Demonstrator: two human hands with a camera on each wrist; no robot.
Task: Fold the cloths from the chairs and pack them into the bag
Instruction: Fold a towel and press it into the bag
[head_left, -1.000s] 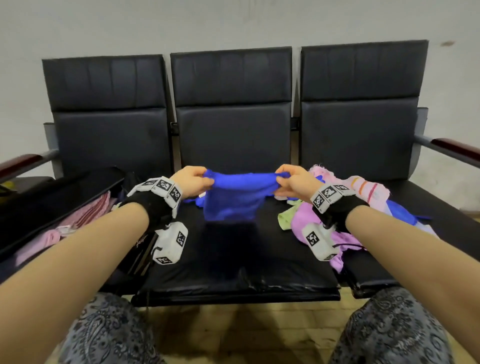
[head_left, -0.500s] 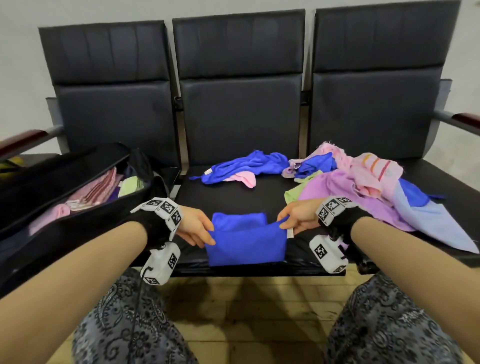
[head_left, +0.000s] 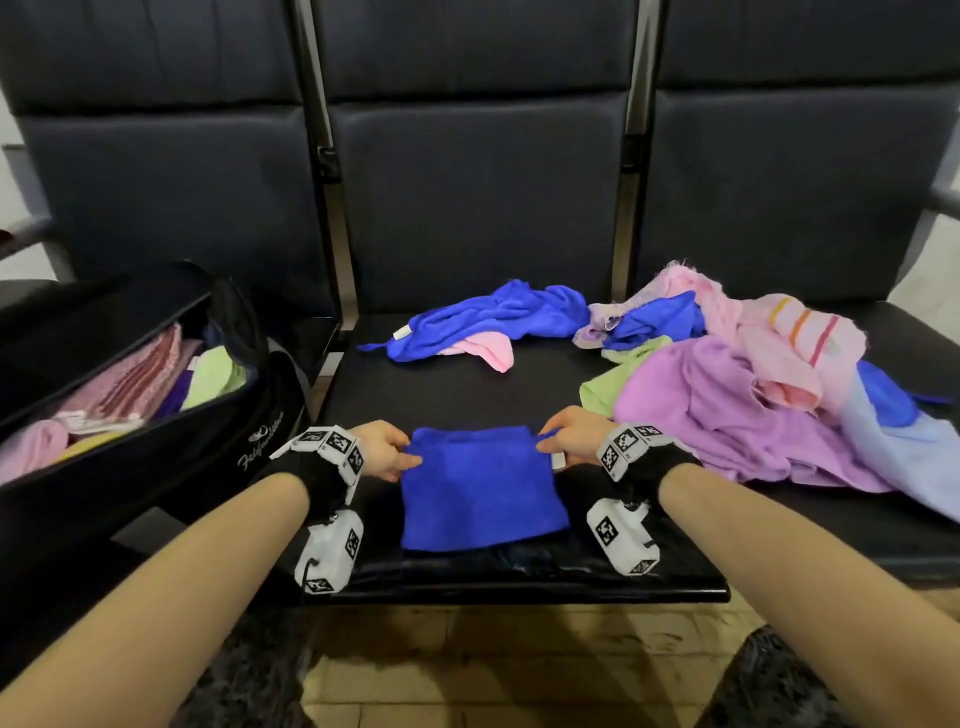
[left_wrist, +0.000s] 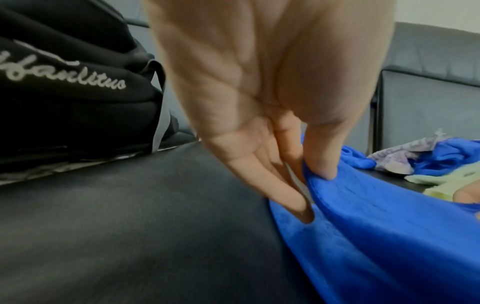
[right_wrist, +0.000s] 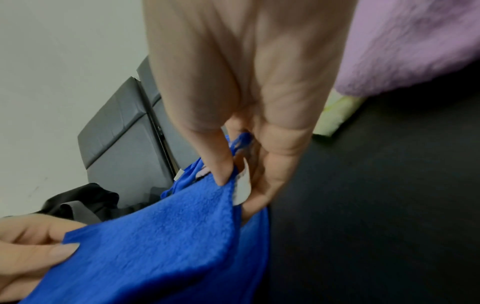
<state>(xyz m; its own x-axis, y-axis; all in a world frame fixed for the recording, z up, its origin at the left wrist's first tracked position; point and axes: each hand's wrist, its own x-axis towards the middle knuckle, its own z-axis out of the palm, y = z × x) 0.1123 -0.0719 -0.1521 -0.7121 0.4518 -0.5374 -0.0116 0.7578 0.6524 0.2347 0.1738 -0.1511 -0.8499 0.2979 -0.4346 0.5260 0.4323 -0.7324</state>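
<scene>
A folded blue cloth lies on the front of the middle seat. My left hand pinches its far left corner between thumb and fingers, as the left wrist view shows. My right hand pinches the far right corner, by a white label. The blue cloth hangs slack between both hands. The open black bag stands on the left seat with folded pink and green cloths inside.
Another crumpled blue cloth with a pink one lies at the back of the middle seat. A heap of purple, pink striped, green and pale blue cloths covers the right seat. Tiled floor lies below.
The blue cloth, held up stretched a second ago, has been brought down and folded onto the seat's front. Both hands still pinch its far corners, now slightly farther back on the seat.
</scene>
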